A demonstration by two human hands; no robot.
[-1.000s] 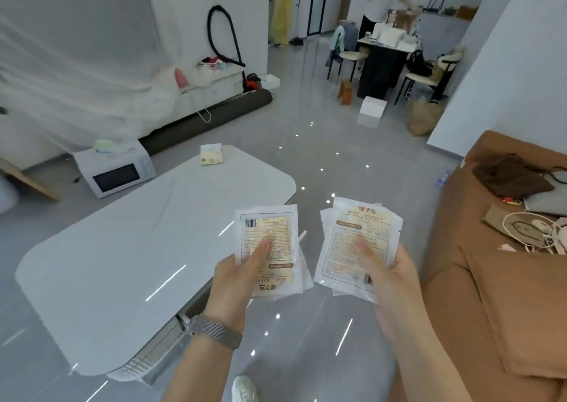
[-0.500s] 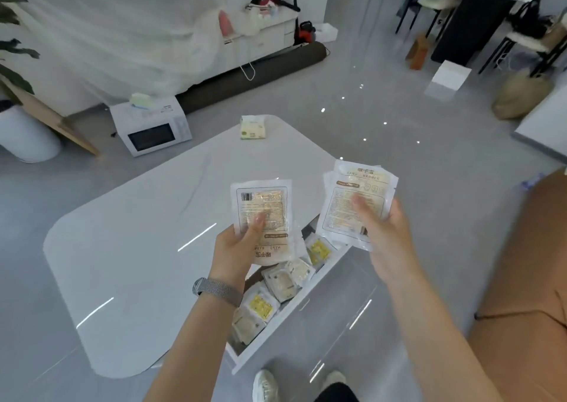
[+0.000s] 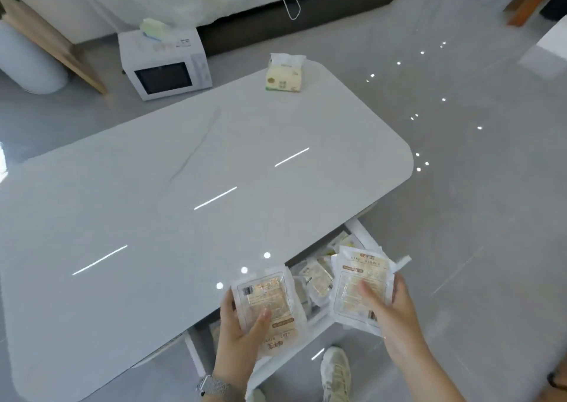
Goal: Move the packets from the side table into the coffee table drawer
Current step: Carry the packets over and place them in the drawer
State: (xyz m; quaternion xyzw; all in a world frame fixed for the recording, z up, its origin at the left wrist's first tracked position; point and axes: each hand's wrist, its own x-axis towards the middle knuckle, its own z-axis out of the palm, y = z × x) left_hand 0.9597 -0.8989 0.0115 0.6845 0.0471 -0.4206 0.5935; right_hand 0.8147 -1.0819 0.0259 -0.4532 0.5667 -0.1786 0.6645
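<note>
Left hand clamped on a packet: thumb pressed on the packet's printed face, fingers wrapped behind its left edge. Packet held roughly flat, barcode end away from the person, its upper part over the table edge, its lower part over the open drawer. More than one layer may be in this grip; white edges show under the top packet, count cannot be told.

Right hand clamped on a second stack of packets: thumb across the front face, fingers behind the right edge. Several white edges fan out behind the top packet. Stack tilted slightly, top end pointing away, held above the right part of the drawer.

The two held sets are apart, with a gap between them. In that gap, loose packets lie inside the drawer, overlapping each other.

Drawer is pulled out from under the table's near side toward the person. A shoe stands on the floor just in front of the drawer front. Wristband on the left wrist.

Far end of table: one tissue pack, well apart from both hands. Microwave on the floor beyond the table.
</note>
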